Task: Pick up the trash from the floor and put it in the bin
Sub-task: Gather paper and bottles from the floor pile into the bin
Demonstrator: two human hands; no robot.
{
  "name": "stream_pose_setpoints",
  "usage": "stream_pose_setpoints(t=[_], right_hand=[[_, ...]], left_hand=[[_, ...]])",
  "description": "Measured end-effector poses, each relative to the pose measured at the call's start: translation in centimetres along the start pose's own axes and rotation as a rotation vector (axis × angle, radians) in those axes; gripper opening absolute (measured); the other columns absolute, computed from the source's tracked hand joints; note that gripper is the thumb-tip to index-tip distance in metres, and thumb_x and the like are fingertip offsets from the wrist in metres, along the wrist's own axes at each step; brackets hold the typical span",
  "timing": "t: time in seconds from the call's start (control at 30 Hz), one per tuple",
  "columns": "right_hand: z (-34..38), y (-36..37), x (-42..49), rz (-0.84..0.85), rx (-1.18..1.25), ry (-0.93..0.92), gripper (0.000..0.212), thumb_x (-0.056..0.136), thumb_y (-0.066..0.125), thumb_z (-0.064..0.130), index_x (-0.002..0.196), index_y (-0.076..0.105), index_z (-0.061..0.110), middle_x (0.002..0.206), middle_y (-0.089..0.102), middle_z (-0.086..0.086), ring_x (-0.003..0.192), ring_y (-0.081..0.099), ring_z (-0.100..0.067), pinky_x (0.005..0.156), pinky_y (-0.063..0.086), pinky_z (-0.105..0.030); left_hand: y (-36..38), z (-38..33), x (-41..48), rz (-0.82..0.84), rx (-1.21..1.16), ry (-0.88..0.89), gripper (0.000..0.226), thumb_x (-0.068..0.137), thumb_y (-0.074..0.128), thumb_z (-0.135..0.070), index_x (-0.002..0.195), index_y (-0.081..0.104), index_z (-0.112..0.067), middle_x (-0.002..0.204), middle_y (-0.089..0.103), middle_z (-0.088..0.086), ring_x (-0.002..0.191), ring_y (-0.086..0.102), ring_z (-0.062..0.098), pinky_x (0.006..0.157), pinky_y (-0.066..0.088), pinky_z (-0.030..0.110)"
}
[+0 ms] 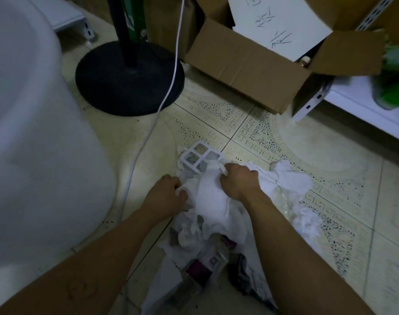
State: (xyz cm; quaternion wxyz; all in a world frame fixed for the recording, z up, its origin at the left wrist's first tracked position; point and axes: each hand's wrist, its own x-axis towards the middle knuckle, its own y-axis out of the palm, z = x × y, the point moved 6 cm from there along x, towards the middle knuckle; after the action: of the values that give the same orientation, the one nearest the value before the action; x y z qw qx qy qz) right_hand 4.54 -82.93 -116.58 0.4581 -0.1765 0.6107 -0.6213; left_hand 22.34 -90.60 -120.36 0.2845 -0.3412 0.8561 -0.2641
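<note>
A heap of white crumpled tissue paper (pixel 211 201) lies on the tiled floor in front of me, mixed with purple and grey wrappers (pixel 207 267) nearer to me. A white plastic grid piece (pixel 199 156) sticks out at the heap's far edge. My left hand (pixel 169 194) is closed on tissue at the left side of the heap. My right hand (pixel 238 178) grips a fold of tissue near the grid piece. A large white bin (pixel 34 133) stands at the left; only its outer wall shows.
A black round stand base (pixel 130 76) with a pole sits ahead, and a white cable (pixel 148 133) runs across the floor beside the heap. An open cardboard box (pixel 250 64) and a white shelf (pixel 364 105) are at the right rear.
</note>
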Motion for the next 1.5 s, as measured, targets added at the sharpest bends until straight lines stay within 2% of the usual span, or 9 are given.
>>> stream_pose_setpoints(t=[0.37,0.53,0.63,0.8,0.93,1.07,1.23,1.37,1.5], right_hand=[[1.8,-5.8,-3.4,0.028,0.646,0.051,0.027,0.081,0.056,-0.012,0.106,0.064,-0.012,0.119,0.061,-0.025,0.112,0.058,-0.037,0.090,0.043,-0.037],[2.9,-8.9,-5.6,-0.053,0.980,0.064,0.016,0.084,0.064,0.013,0.075,0.060,0.026,0.083,0.061,-0.001,0.073,0.061,-0.017,0.048,0.055,-0.028],[4.4,-10.7,-6.6,-0.069,1.132,0.016,0.010,0.089,0.055,0.009,0.091,0.064,0.011,0.088,0.065,-0.011,0.073,0.066,-0.025,0.064,0.061,-0.044],[8.0,-15.2,-7.1,-0.090,1.463,-0.044,0.020,0.099,0.046,0.026,0.100,0.059,0.011,0.065,0.066,-0.017,0.040,0.061,-0.021,0.039,0.051,-0.027],[13.0,-19.5,-7.9,-0.095,1.528,-0.242,0.025,0.095,0.050,0.033,0.101,0.064,0.014,0.078,0.065,-0.009,0.057,0.057,-0.015,0.055,0.050,-0.031],[19.7,-23.1,-9.8,0.052,1.616,-0.483,0.054,0.086,0.036,0.053,0.112,0.066,0.017,0.108,0.072,-0.004,0.101,0.066,-0.022,0.088,0.051,-0.038],[27.2,-24.3,-11.7,-0.151,1.132,-0.742,0.045,0.088,0.051,0.011,0.123,0.057,0.038,0.128,0.058,0.004,0.119,0.052,-0.016,0.099,0.047,-0.037],[31.0,-19.8,-11.3,-0.151,0.503,-0.812,0.053,0.084,0.059,0.039,0.135,0.043,0.043,0.144,0.043,0.002,0.139,0.030,-0.021,0.118,-0.001,-0.054],[28.2,-20.2,-10.0,-0.183,0.891,-0.763,0.039,0.079,0.062,0.054,0.117,0.059,0.048,0.149,0.037,0.016,0.138,0.031,-0.008,0.119,0.006,-0.053]], left_hand=[[-5.7,-4.8,-2.0,-0.150,-0.101,0.126,0.016,0.091,0.052,-0.015,0.079,0.042,-0.011,0.066,0.054,0.004,0.056,0.051,0.015,0.046,0.035,0.020],[-9.6,-8.7,-3.9,-0.359,-0.073,0.208,0.024,0.098,0.039,-0.020,0.082,0.048,-0.005,0.065,0.052,0.004,0.062,0.052,0.026,0.053,0.036,0.031],[-12.4,-10.9,-5.7,-0.442,-0.083,0.274,0.027,0.098,0.039,-0.023,0.083,0.055,-0.007,0.063,0.057,0.010,0.058,0.057,0.030,0.057,0.048,0.043],[-18.6,-15.5,-9.1,-0.581,-0.046,0.340,0.021,0.097,0.042,-0.014,0.085,0.058,-0.019,0.068,0.059,0.000,0.062,0.056,0.021,0.054,0.044,0.033],[-24.3,-19.8,-12.0,-0.629,0.102,0.369,0.012,0.082,0.054,-0.005,0.088,0.060,-0.014,0.092,0.053,0.004,0.083,0.050,0.019,0.071,0.035,0.025],[-30.9,-19.7,-15.5,-0.739,0.312,0.224,0.031,0.083,0.054,-0.039,0.103,0.065,-0.018,0.104,0.053,0.000,0.095,0.054,0.018,0.078,0.035,0.023],[-37.4,-12.4,-19.2,-0.786,0.515,-0.118,0.019,0.085,0.057,-0.014,0.097,0.071,-0.019,0.106,0.069,0.012,0.101,0.063,0.031,0.085,0.048,0.033],[-37.0,-6.9,-19.7,-0.612,0.564,-0.360,0.041,0.089,0.055,-0.036,0.127,0.053,-0.022,0.135,0.050,0.018,0.130,0.042,0.033,0.104,0.039,0.042],[-35.0,-9.7,-18.4,-0.730,0.528,-0.089,0.041,0.086,0.061,-0.037,0.124,0.056,-0.023,0.139,0.049,0.009,0.132,0.041,0.026,0.105,0.038,0.039]])
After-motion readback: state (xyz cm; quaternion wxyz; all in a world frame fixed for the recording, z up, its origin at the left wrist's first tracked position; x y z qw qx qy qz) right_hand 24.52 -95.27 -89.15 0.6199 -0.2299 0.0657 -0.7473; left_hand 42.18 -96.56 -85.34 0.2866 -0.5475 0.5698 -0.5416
